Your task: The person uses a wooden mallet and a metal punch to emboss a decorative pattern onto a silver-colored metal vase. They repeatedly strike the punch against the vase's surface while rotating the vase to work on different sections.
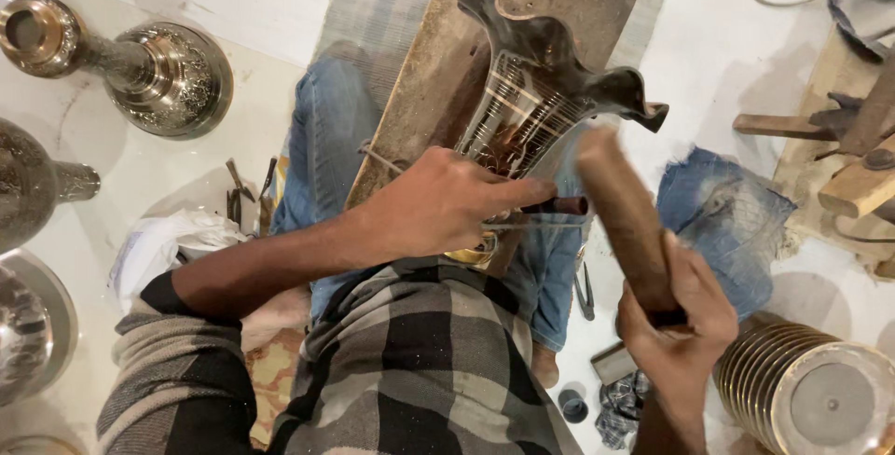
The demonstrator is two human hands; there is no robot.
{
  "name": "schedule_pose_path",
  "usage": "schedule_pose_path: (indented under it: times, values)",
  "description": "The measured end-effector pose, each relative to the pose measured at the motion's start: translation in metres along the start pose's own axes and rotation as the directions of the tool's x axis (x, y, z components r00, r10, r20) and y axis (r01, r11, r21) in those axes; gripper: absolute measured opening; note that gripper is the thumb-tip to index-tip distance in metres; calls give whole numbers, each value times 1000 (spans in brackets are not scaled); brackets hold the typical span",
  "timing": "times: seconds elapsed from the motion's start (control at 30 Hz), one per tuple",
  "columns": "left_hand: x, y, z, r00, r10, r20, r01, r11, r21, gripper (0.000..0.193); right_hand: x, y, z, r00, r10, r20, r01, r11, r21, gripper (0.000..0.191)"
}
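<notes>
We clamp our right hand round a brown wooden mallet; our left hand, at nine o'clock, pinches a thin dark chisel against the engraved fluted brass vase.

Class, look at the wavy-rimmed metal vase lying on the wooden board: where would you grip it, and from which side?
Probably the narrow lower body of the vase, from the near side where the left hand rests. The flared wavy rim points away, offering no even hold.
</notes>
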State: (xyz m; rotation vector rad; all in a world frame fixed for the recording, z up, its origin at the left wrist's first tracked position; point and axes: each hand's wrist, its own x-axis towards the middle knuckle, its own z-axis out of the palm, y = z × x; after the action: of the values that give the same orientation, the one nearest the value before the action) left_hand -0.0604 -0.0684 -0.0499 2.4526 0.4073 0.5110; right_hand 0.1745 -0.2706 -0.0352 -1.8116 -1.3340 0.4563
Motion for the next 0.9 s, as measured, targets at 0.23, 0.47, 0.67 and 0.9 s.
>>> schedule_pose_path:
  times: [0.23, 0.47, 0.67, 0.9]
  values:
    - [-7, -5, -9, 999, 2, -34, -4, 999, -46, 61, 9, -16, 1, 999, 13, 35, -13, 1000, 8, 67]
    - [-12, -9, -11, 999, -32, -32, 31, 999, -38, 57, 18, -31, -1, 991, 30, 129, -30, 1000, 2, 68]
    - [-12, -16, -16, 999, 16, -34, -20, 993, -117, 65, 29, -41, 5, 989, -57, 137, 56, 998, 15, 66]
    - [-21, -21, -12, 998, -41, -52, 31, 983, -182, 60, 35, -50, 12, 968, -197, 158, 210, 975, -73, 70]
